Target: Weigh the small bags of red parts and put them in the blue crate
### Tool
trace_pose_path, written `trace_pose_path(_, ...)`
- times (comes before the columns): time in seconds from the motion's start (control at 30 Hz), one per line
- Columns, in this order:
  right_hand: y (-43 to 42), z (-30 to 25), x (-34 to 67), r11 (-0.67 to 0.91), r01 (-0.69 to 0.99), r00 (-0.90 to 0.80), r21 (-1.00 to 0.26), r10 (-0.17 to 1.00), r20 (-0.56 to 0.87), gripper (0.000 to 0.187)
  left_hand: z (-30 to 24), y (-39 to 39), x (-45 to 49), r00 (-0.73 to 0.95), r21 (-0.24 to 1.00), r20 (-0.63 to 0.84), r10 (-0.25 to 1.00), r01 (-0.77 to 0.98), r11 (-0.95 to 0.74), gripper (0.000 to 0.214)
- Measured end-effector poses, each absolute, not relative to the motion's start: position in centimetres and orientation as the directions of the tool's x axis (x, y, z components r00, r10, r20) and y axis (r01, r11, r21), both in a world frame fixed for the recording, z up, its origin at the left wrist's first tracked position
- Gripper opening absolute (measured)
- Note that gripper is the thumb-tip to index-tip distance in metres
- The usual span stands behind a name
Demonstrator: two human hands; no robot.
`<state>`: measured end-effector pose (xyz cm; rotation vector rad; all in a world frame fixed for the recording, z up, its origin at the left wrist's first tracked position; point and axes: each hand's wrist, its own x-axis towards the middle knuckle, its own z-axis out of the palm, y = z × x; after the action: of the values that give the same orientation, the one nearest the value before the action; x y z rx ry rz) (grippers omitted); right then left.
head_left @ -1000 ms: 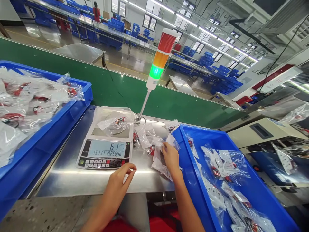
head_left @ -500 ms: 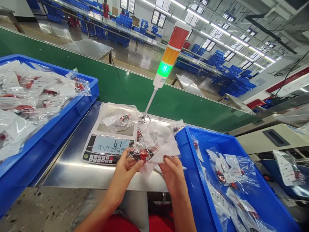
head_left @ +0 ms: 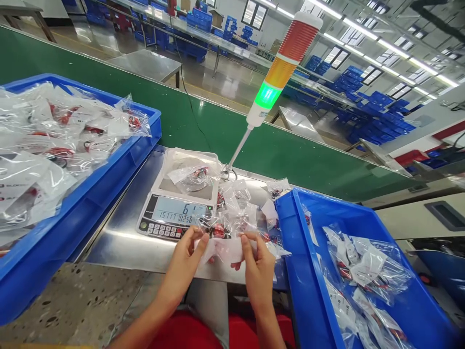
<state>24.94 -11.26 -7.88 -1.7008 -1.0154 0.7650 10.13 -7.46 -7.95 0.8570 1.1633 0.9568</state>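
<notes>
**Containers.** The left blue plastic tote is heaped with clear poly bags holding red-and-black parts; the exact part type is too small to identify. The right blue plastic tote holds similar bags with white paper inserts, in a looser layer with some blue floor showing. One sealed-looking bag lies on the pan of the digital counting scale, whose display shows 61 on its upper line.

**Hands and item.** The left hand and right hand both grasp a clear poly bag, pinching its near edge between thumb and fingers. This bag is held over the stainless steel bench, just right of the scale and left of the right tote. It is creased and contains red-and-black parts and a white paper insert. A further bag lies on the bench at the far side, near the right tote.
</notes>
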Motion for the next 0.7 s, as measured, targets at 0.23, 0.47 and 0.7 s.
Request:
trace_pose_path(0.23, -10.8, -9.6, 24.6, -0.235, 0.186, 0.408, -0.954, 0.902, -0.142, 0.049, -9.5, -7.9, 9.6, -0.079, 0.952, -0.303, 0.95, 0.027, 0.306, 0.046)
trace_pose_path(0.47, -10.9, -9.7, 24.0, -0.2, 0.238, 0.309, -0.95, 0.943, -0.121, 0.049, -10.0, -6.6, 7.7, -0.019, 0.954, -0.283, 0.959, -0.108, 0.28, 0.053)
trace_pose_path(0.7, -11.2, -10.3, 22.3, -0.19, 0.271, 0.323, -0.944, 0.942, -0.097, 0.05, -11.3, -7.5, 7.2, -0.164, 0.959, -0.283, 0.945, -0.035, 0.281, 0.052)
